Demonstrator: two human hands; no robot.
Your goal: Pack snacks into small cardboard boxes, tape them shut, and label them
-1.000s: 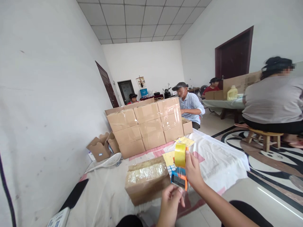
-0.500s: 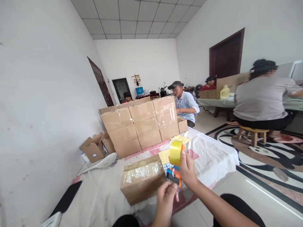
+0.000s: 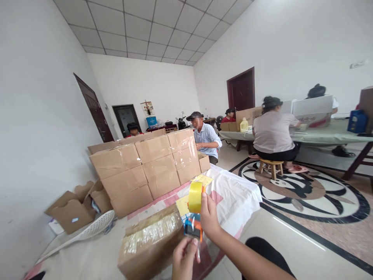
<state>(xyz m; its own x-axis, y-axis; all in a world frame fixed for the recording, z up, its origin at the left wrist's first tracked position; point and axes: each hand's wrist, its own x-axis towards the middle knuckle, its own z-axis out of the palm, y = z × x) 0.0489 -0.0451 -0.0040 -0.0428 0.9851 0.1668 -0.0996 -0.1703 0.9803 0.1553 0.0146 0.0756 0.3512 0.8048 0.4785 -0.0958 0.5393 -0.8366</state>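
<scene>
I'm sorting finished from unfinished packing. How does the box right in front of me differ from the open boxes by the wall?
The near box is closed, with shiny clear tape along its top; the open boxes have their flaps standing up and show no tape. The near box lies on the cloth-covered table beside the tape dispenser in the right hand; the open boxes sit against the left wall. Both are plain brown cardboard.

Right hand (image 3: 209, 217) grips an orange tape dispenser (image 3: 193, 227) carrying a yellow tape roll (image 3: 195, 196); left hand (image 3: 183, 258), just below, pinches the clear tape end with its fingers (image 3: 190, 245). A taped cardboard box (image 3: 150, 245) lies on the cloth-covered surface (image 3: 233, 198) beside them. Behind: stacked sealed cartons (image 3: 145, 167), a white plastic scoop (image 3: 87, 231), seated people at other tables.
</scene>
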